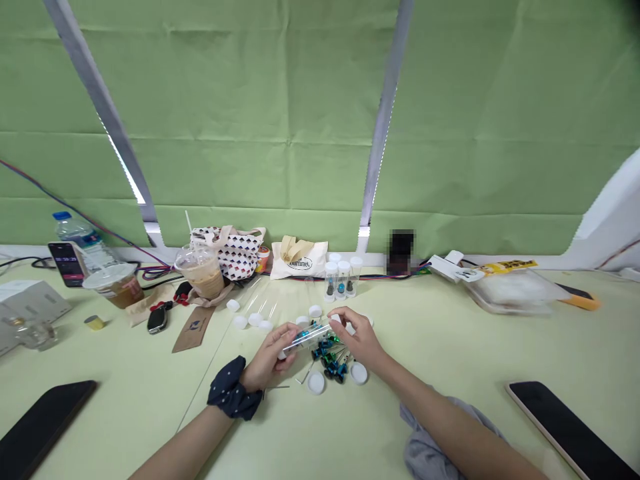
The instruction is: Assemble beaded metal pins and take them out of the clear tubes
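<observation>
A clear plastic tube (315, 335) is held slantwise over the table between my two hands, with something blue showing in or behind it. My left hand (267, 359) is closed around its lower left end. At the upper right end, my right hand (363, 343) pinches a white cap (335, 321) at the tube's mouth; whether it is fully seated I cannot tell. Beneath lies a pile of blue and green metallic pieces with thin shafts (331, 363). Loose white caps (315, 383) surround the pile, and an L-shaped hex key (305, 373) seems to lie beside it.
Several capped tubes (343, 283) stand upright behind the pile. More clear tubes (263, 297) lie left of them. Farther left are an iced drink cup (203, 273), a car key (157, 320) and a brown card (193, 329). Phones (570, 423) lie near the front; a plastic package (510, 292) sits right.
</observation>
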The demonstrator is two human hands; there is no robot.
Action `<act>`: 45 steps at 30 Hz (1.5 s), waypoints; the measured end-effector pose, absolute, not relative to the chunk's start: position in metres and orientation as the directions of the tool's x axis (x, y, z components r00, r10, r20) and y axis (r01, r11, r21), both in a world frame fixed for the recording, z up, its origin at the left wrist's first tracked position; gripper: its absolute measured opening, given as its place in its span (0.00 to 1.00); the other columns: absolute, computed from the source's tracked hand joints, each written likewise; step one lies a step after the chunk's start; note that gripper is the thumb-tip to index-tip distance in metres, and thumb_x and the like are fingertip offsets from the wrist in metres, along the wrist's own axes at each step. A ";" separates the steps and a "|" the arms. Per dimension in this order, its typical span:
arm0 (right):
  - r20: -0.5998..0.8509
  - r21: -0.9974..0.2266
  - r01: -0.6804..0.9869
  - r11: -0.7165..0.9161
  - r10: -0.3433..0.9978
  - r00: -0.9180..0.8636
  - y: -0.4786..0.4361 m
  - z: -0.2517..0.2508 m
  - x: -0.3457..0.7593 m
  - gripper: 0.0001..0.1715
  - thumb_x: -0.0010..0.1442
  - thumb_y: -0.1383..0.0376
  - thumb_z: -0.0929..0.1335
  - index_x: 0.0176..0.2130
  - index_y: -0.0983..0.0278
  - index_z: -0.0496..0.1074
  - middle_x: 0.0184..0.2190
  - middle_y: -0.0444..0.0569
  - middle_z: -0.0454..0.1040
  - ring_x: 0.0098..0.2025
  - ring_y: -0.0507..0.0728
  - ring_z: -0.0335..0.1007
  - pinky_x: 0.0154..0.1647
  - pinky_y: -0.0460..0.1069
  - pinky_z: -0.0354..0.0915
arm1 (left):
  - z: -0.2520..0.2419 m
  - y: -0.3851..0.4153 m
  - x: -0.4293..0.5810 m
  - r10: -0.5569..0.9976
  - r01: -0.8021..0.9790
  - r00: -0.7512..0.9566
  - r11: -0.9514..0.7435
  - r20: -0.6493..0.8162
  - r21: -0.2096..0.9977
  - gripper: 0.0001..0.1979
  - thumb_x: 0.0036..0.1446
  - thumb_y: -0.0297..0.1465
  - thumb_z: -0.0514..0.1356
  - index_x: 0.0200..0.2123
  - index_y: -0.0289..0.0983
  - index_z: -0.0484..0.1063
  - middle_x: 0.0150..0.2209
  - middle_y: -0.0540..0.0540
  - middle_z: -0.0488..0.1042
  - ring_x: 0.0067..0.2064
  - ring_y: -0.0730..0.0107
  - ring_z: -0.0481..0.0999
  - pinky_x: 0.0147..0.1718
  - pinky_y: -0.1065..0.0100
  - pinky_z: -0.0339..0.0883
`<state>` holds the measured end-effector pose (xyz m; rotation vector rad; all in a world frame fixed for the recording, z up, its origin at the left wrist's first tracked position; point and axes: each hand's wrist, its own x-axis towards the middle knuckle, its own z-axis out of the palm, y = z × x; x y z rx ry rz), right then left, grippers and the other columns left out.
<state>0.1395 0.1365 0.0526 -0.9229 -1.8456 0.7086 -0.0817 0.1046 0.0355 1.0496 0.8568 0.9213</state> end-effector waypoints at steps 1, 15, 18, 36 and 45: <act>0.496 -0.769 0.279 0.575 0.812 -0.307 0.138 0.053 0.141 0.14 0.61 0.55 0.63 0.40 0.62 0.69 0.27 0.44 0.67 0.29 0.53 0.62 0.33 0.47 0.61 | 0.036 0.107 -0.085 0.915 -0.248 0.362 0.278 -0.177 0.928 0.17 0.56 0.48 0.56 0.35 0.40 0.62 0.15 0.58 0.54 0.15 0.82 0.43 0.13 0.78 0.35; 0.404 -0.638 0.618 0.461 0.882 -0.241 0.168 0.036 0.157 0.10 0.49 0.67 0.69 0.24 0.63 0.61 0.35 0.50 0.71 0.44 0.61 0.66 0.49 0.59 0.58 | 0.034 0.115 -0.093 0.959 -0.335 0.272 0.173 -0.081 0.926 0.16 0.59 0.45 0.54 0.32 0.40 0.54 0.17 0.59 0.54 0.15 0.81 0.48 0.13 0.79 0.42; 0.536 -0.664 0.419 0.619 0.785 -0.311 0.159 0.045 0.155 0.05 0.53 0.67 0.68 0.33 0.62 0.66 0.44 0.52 0.69 0.51 0.61 0.64 0.52 0.57 0.58 | 0.034 0.114 -0.094 0.957 -0.324 0.273 0.185 -0.095 0.928 0.16 0.59 0.45 0.55 0.32 0.40 0.54 0.17 0.59 0.54 0.15 0.82 0.48 0.13 0.79 0.42; 0.455 -0.577 0.359 0.734 0.654 -0.604 0.156 0.037 0.147 0.14 0.54 0.56 0.72 0.41 0.57 0.76 0.38 0.48 0.76 0.43 0.58 0.67 0.47 0.55 0.55 | 0.030 0.113 -0.092 0.994 -0.297 0.108 0.025 0.008 0.955 0.14 0.54 0.41 0.61 0.32 0.38 0.63 0.15 0.61 0.49 0.15 0.84 0.42 0.13 0.79 0.38; 0.381 -0.563 0.416 0.714 0.671 -0.636 0.162 0.032 0.150 0.04 0.54 0.67 0.73 0.27 0.62 0.75 0.33 0.44 0.78 0.41 0.56 0.67 0.46 0.55 0.50 | 0.026 0.118 -0.102 0.924 -0.179 -0.335 -0.256 0.186 0.950 0.12 0.52 0.39 0.60 0.29 0.36 0.66 0.16 0.59 0.48 0.16 0.83 0.46 0.15 0.78 0.41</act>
